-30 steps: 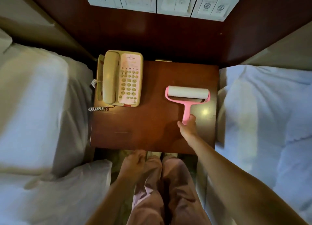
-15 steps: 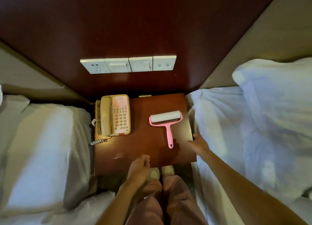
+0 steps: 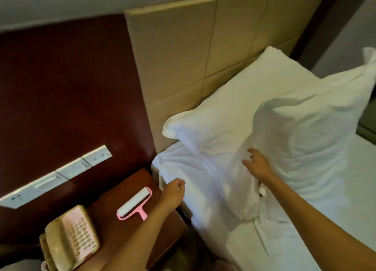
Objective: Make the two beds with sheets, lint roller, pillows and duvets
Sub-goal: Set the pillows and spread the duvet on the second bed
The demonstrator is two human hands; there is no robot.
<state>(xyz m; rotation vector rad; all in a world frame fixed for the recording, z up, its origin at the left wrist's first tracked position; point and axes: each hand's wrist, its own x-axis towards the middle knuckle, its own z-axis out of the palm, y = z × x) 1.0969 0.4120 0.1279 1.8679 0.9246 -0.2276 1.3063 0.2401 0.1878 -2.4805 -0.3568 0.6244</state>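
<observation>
Lint roller (image 3: 135, 204) lies on the nightstand (image 3: 109, 236), just beside the bed and off the linen. I judge it is parked there to free both hands for the pillows.

My right hand (image 3: 257, 165) is at the near face of the upright pillow (image 3: 305, 132), fingers spread wide and gripping nothing; I cannot tell if they touch it.

My left hand (image 3: 174, 191) hangs at the sheet (image 3: 183, 163) edge, fingers loosely curled and empty.
</observation>
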